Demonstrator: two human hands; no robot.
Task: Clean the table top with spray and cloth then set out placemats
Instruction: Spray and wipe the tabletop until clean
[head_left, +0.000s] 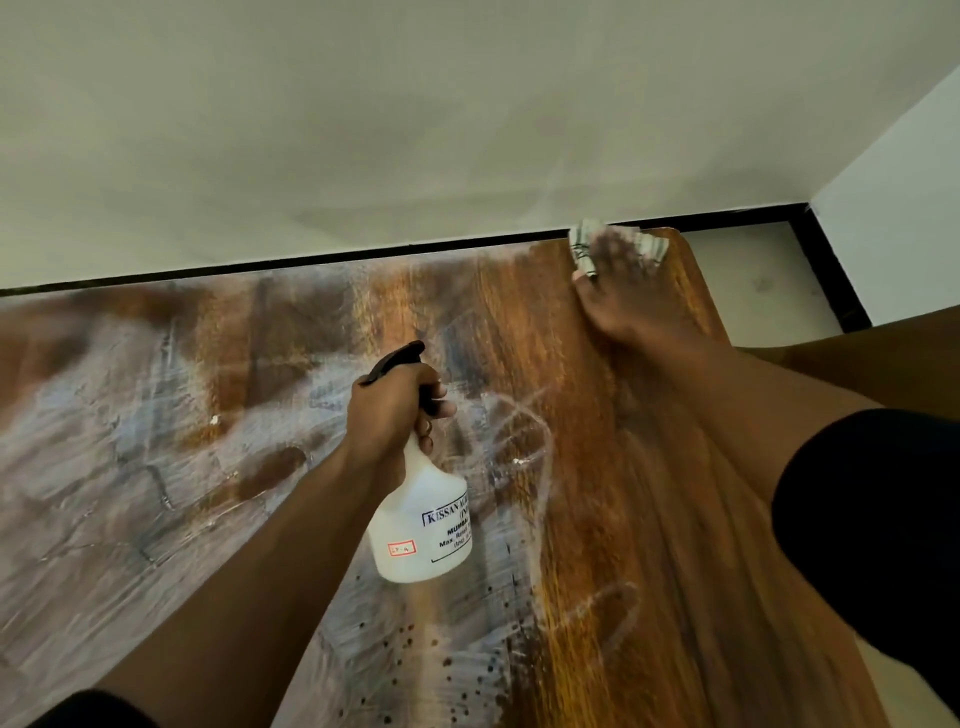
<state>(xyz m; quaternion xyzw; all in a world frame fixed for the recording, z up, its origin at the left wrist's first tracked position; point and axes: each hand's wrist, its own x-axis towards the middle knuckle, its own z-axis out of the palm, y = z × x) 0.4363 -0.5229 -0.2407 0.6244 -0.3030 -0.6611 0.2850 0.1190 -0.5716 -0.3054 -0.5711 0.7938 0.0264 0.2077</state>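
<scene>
1. The spray bottle (423, 525) is gripped at its neck by the left hand (395, 415) above mid-table — judged light, rigid plastic.
2. The soft cloth (587, 244) is pressed flat under the right hand (623, 291) at the table top's (597, 519) far right corner — fingers blurred.

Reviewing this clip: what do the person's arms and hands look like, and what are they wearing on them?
Both forearms are bare. The left hand and right hand have no gloves, and no watch or wristband shows. A black sleeve covers the right upper arm; a dark sleeve edge shows at the left arm's bottom corner. The right fingers are motion-blurred, so rings cannot be ruled out.
</scene>
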